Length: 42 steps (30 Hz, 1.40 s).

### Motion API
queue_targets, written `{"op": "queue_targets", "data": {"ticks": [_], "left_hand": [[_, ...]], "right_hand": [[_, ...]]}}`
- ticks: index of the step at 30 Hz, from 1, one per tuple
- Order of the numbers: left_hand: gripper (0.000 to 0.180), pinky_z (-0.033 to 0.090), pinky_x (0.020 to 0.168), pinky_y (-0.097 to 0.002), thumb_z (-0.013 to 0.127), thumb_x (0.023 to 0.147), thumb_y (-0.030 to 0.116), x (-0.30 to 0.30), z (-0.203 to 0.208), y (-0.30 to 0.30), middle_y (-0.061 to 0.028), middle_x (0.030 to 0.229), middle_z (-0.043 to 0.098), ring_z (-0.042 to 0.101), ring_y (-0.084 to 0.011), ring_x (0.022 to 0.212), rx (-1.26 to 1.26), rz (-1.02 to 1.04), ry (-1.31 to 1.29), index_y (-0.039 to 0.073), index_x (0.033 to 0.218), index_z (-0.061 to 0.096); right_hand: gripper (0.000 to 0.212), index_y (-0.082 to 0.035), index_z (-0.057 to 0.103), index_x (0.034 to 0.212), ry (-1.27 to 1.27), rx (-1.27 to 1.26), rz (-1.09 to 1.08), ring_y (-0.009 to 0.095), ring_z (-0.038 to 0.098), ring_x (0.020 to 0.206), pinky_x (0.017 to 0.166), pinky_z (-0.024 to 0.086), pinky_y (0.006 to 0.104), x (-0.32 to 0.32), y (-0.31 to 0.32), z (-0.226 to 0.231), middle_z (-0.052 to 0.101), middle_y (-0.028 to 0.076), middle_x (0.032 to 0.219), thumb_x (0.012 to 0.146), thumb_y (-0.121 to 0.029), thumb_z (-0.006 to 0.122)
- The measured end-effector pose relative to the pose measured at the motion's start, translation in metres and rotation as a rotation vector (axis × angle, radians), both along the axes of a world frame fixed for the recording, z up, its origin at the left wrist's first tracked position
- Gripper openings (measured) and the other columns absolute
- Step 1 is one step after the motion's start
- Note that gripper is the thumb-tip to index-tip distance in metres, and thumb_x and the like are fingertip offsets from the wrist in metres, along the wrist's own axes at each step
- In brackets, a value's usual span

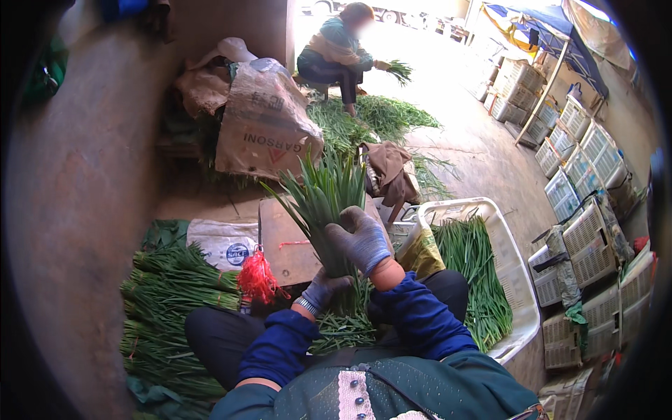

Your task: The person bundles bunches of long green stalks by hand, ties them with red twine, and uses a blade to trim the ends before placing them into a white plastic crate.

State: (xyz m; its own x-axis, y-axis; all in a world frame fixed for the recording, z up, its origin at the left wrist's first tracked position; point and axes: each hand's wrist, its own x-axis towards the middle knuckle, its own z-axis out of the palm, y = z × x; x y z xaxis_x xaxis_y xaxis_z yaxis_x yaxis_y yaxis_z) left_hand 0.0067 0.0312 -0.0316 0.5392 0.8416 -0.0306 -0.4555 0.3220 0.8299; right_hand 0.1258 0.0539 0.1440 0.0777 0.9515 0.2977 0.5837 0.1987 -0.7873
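Observation:
Upright above my lap stands a bunch of long, flat green leaves (318, 203), its pointed tips fanning out at the top. My right hand (360, 240), in a grey knitted glove, is closed around the bunch at mid-height, thumb uppermost. Lower down, my gloved left hand (326, 288) grips the same bunch from the left side. Loose green leaves (343, 332) lie between my knees under it. Just beyond my hands is a flat brown board (283, 241), and a tuft of red plastic ties (259, 276) hangs at its near left corner.
Tied green bundles (175, 294) are piled on my left beside a white sack (220, 238). A white plastic crate (521, 294) with more leaves stands on my right. Further off, a seated person (343, 52) holds leaves beside a green heap (378, 115). Stacked crates (588, 238) line the right wall.

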Motion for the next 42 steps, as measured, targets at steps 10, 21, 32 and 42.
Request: {"op": "queue_targets", "data": {"ticks": [10,21,32,42], "left_hand": [[0.047,0.056,0.082,-0.0399,0.07,0.079,0.006,0.0,-0.007,0.003,-0.0104,0.102,0.067,0.066,-0.0244,0.093,-0.083,-0.062,0.013,0.003,0.124,0.056],[0.045,0.057,0.08,-0.0404,0.07,0.078,0.007,-0.011,0.004,0.001,-0.0137,0.104,0.068,0.068,-0.0256,0.089,-0.085,-0.022,-0.042,-0.001,0.121,0.059],[0.049,0.057,0.083,-0.0445,0.073,0.078,0.01,-0.028,0.015,0.014,-0.0154,0.105,0.068,0.068,-0.0281,0.093,-0.029,-0.085,-0.017,0.0,0.123,0.057],[0.05,0.057,0.082,-0.0464,0.074,0.079,0.01,-0.014,0.007,0.008,-0.0138,0.106,0.068,0.067,-0.028,0.095,0.021,-0.191,0.036,0.001,0.124,0.056]], "right_hand": [[0.02,0.001,0.07,0.103,0.753,-0.186,0.089,0.009,0.058,0.061,0.058,0.047,0.0236,0.014,0.001,-0.029,0.067,0.003,0.081,0.093,-0.016,0.065],[0.019,-0.003,0.065,0.104,0.83,0.035,0.022,0.007,0.059,0.055,0.046,0.044,0.0206,0.041,-0.01,-0.011,0.066,0.005,0.071,0.099,-0.02,0.057],[0.026,-0.001,0.067,0.113,0.458,-0.184,0.111,0.008,0.058,0.059,0.053,0.047,0.0221,0.079,0.005,0.005,0.066,0.003,0.084,0.092,-0.016,0.065],[0.016,-0.003,0.066,0.095,0.897,-0.189,0.001,0.009,0.053,0.043,0.037,0.039,0.024,0.073,0.076,0.008,0.065,0.003,0.072,0.091,-0.018,0.066]]}}
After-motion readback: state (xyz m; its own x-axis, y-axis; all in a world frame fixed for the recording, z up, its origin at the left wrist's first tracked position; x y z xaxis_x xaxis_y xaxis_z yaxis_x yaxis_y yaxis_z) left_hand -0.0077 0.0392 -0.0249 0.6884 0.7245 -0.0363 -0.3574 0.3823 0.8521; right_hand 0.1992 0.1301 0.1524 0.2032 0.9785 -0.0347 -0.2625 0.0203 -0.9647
